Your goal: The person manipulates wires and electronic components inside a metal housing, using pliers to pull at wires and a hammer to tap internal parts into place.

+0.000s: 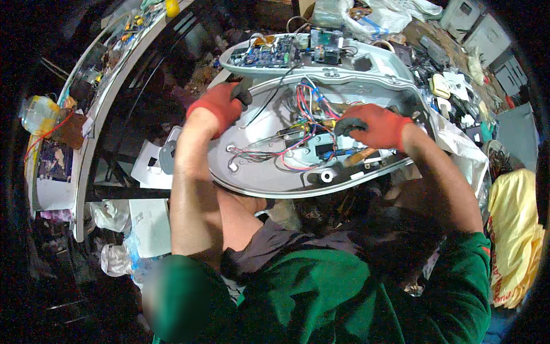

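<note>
A long grey plastic housing (pixel 252 166) lies open in front of me, with bundled wires (pixel 309 94) and cables inside. Its hinged lid (pixel 395 66) rests behind it, carrying a blue circuit board (pixel 266 54). My left hand (pixel 220 106), in a red glove with dark fingertips, is curled at the housing's far left rim; what its fingers hold is hidden. Over the wires at the right, my right hand (pixel 372 126), gloved alike, has its fingers bent inward around something I cannot make out. A yellow-and-black-handled screwdriver (pixel 292 130) lies left of it, and a wooden handle (pixel 361 156) sits below it.
Tangled electronic scrap and white parts (pixel 441 86) crowd the right side. A yellow sack (pixel 513 235) stands at the far right. On the left, a curved pale frame (pixel 103 123) borders a dark area, and a white panel (pixel 150 226) stands among plastic bags.
</note>
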`<state>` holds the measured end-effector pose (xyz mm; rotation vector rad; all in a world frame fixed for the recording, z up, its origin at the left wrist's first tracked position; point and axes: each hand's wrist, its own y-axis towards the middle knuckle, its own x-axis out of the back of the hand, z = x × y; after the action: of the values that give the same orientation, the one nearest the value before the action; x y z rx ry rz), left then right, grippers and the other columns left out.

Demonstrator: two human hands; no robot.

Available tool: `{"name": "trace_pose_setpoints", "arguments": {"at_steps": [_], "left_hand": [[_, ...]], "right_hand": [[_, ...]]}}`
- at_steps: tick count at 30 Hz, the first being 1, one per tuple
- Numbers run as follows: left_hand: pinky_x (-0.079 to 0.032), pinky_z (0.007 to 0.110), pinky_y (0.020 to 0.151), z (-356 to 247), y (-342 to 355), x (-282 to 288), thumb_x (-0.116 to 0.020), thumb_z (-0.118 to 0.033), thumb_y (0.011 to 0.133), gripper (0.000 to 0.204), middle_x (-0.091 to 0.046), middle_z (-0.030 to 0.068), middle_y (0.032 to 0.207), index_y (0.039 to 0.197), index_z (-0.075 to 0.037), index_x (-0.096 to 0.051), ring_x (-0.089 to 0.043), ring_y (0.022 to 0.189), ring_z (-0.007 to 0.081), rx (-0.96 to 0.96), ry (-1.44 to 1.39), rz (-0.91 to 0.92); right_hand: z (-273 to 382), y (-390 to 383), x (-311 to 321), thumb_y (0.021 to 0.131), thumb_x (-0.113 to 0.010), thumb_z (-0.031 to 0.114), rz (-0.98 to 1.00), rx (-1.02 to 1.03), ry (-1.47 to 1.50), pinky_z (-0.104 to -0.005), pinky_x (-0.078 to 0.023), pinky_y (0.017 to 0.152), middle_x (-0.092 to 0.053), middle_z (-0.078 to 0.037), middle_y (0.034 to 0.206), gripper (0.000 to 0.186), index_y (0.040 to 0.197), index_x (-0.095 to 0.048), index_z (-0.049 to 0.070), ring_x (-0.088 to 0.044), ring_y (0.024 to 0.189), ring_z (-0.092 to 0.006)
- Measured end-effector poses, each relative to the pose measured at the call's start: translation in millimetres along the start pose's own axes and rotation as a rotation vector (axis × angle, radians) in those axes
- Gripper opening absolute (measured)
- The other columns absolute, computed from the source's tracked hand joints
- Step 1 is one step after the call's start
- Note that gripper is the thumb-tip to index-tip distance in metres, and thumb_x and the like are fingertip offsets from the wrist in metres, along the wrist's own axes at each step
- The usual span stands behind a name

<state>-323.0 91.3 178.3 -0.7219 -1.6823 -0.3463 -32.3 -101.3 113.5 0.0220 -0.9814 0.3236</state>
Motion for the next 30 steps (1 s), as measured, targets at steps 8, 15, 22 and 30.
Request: {"name": "trace_pose_setpoints", "arguments": {"at_steps": [8, 15, 22, 30], "left_hand": [[-0.046, 0.038, 0.096, 123.0, 8.2, -0.6, -0.053, -0.039, 0.093, 0.046, -0.062, 0.0174, 0.122, 0.130, -0.010, -0.055, -0.060, 0.112, 0.0310, 0.166, -0.239, -0.141], [-0.030, 0.038, 0.113, 123.7, 14.7, -13.7, -0.060, -0.029, 0.088, 0.072, -0.024, 0.0098, 0.152, 0.148, -0.023, -0.022, -0.032, 0.137, 0.0285, 0.191, 0.039, 0.380], [-0.044, 0.041, 0.100, 118.6, 20.4, -30.1, -0.054, -0.056, 0.089, 0.069, -0.056, 0.0179, 0.132, 0.137, -0.007, -0.048, -0.055, 0.121, 0.0341, 0.049, -0.148, 0.249], [-0.046, 0.039, 0.098, 112.8, 14.2, -24.7, -0.059, -0.037, 0.091, 0.055, -0.060, 0.0204, 0.125, 0.136, -0.008, -0.048, -0.058, 0.116, 0.0341, -0.056, -0.146, 0.002]], "right_hand": [[57.3, 18.9, 2.3, 0.082, -0.065, 0.016, -0.493, 0.115, -0.457, -0.0449, -0.045, 0.092, -0.059, -0.016, 0.105, 0.035, 0.115, -0.061, 0.006, -0.054, 0.105, -0.0377], [132.0, 124.5, -79.0, 0.086, -0.060, 0.019, -0.178, 0.143, -0.079, -0.0437, -0.047, 0.091, -0.057, -0.020, 0.115, 0.040, 0.124, -0.054, 0.008, -0.058, 0.104, -0.0388], [82.3, 189.8, -137.4, 0.087, -0.052, 0.018, -0.144, 0.033, -0.004, -0.0456, -0.046, 0.098, -0.056, -0.023, 0.121, 0.045, 0.130, -0.050, 0.005, -0.056, 0.111, -0.0415], [54.7, 107.7, -9.4, 0.087, -0.049, 0.022, 0.104, 0.120, -0.034, -0.0456, -0.049, 0.089, -0.066, -0.021, 0.103, 0.033, 0.114, -0.061, 0.008, -0.062, 0.098, -0.0382]]}}
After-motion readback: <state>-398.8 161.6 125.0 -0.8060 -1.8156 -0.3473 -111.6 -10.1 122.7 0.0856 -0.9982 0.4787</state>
